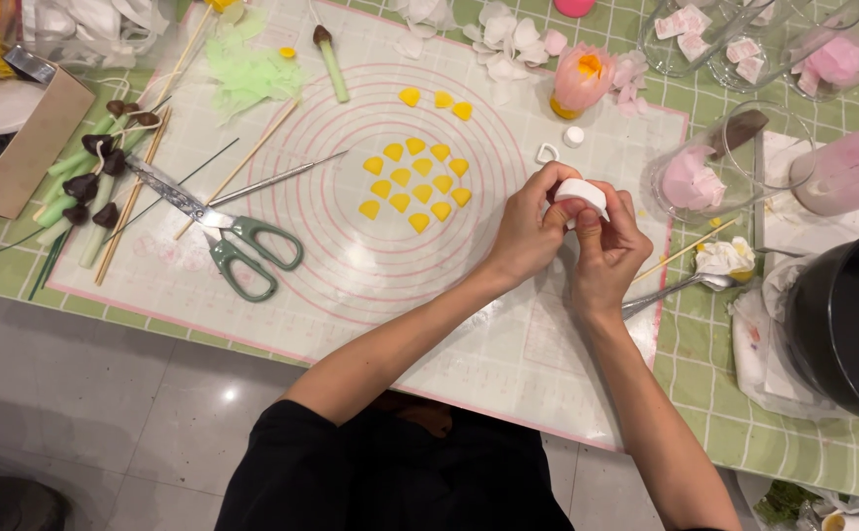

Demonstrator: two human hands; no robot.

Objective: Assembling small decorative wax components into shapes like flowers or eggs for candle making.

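White clay lump (581, 193) sits pinched between both hands over the pink-ringed mat (351, 285), right of centre. Left hand (531, 231) curls closed around its left side; right hand (604, 251) grips it from below. Yellow clay petals (416, 177) lie at nine o'clock; green-handled scissors (233, 241) farther that way.

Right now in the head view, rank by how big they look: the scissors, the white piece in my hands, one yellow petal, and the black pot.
1. Black pot, partly cut off by the frame's edge and likely nearer the camera
2. Scissors
3. White piece, partly hidden by fingers
4. Yellow petal
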